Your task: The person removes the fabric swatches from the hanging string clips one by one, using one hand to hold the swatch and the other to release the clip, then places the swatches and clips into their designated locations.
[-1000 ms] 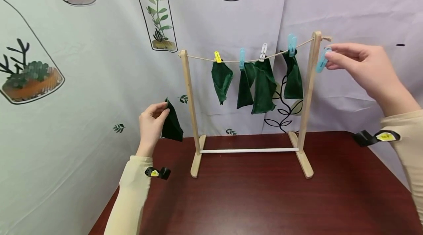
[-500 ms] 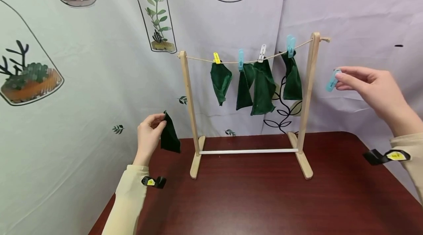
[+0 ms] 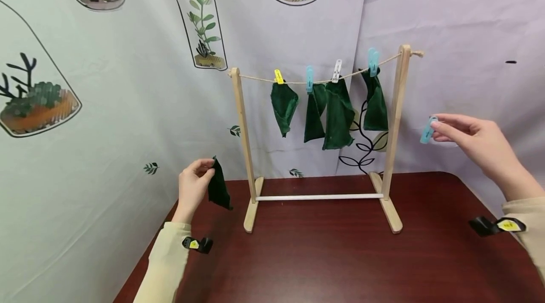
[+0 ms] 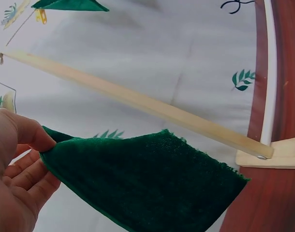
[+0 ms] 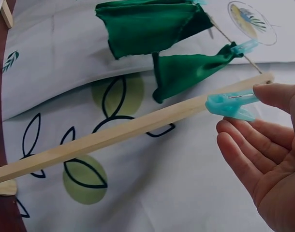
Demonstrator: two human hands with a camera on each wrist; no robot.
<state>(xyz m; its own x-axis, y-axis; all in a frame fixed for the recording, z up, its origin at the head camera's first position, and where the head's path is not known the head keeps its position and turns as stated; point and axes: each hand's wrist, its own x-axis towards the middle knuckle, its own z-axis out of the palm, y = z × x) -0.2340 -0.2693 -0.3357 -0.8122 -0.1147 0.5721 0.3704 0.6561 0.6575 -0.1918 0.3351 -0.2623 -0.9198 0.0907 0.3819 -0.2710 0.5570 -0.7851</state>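
Observation:
My left hand (image 3: 193, 187) pinches one corner of a green velvet cloth (image 4: 138, 179) between thumb and fingers, left of the wooden rack. The cloth hangs down from that corner. Off the rack's right side, my right hand (image 3: 477, 149) holds a light blue clothespin (image 5: 229, 104) by its handle end, thumb against fingers. On the rack's string (image 3: 259, 77) hang several green cloths (image 3: 339, 116). A yellow clothespin (image 3: 278, 76), a blue clothespin (image 3: 309, 78), a white clothespin (image 3: 337, 71) and another blue clothespin (image 3: 373, 61) clip them along the string.
The rack has two wooden posts (image 3: 396, 123) on flat feet (image 3: 391, 215), joined low down by a white rod (image 3: 319, 197). It stands on a dark red-brown table (image 3: 323, 260). A pale curtain (image 3: 127, 80) printed with plants hangs behind.
Both hands have moved down, the right one farther and slightly to the right, carrying the blue clothespin away from the post. The green cloth has sunk with the left hand.

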